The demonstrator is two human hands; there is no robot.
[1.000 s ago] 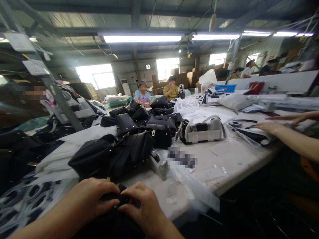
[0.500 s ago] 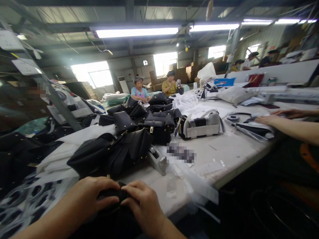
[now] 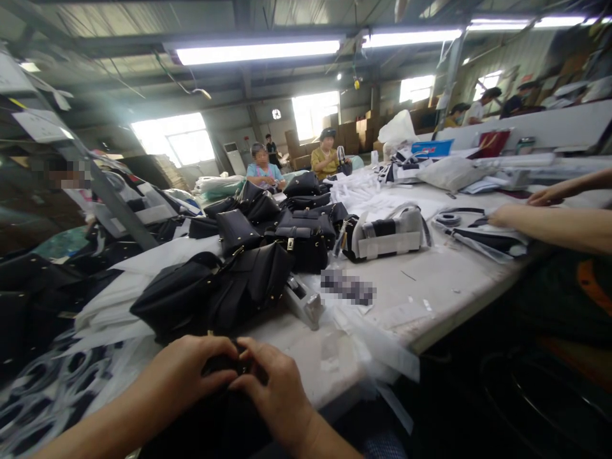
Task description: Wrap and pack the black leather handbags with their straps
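At the table's near edge, my left hand [image 3: 203, 366] and my right hand [image 3: 277, 382] are closed on a black handbag [image 3: 224, 411]. Their fingertips meet at its upper part, with the thumbs curled underneath. Much of this bag is dark and covered by my hands, so its details are hard to make out. Just beyond them lies a black leather handbag [image 3: 248, 280] with small gold studs. A grey tape dispenser [image 3: 306, 306] stands to the right of it.
More black bags [image 3: 306, 229] are heaped behind. A bag partly wrapped in white [image 3: 392, 239] sits mid-table. Clear plastic sleeves [image 3: 377, 347] overhang the front edge. Grey ring-shaped pieces [image 3: 57, 382] lie at left. A co-worker's arms [image 3: 554, 220] reach in from the right; other people sit across the table.
My fingers have shifted slightly on the black handbag, the right hand's now more arched. The co-worker's far arm at right has lifted a little. The view has tilted slightly.
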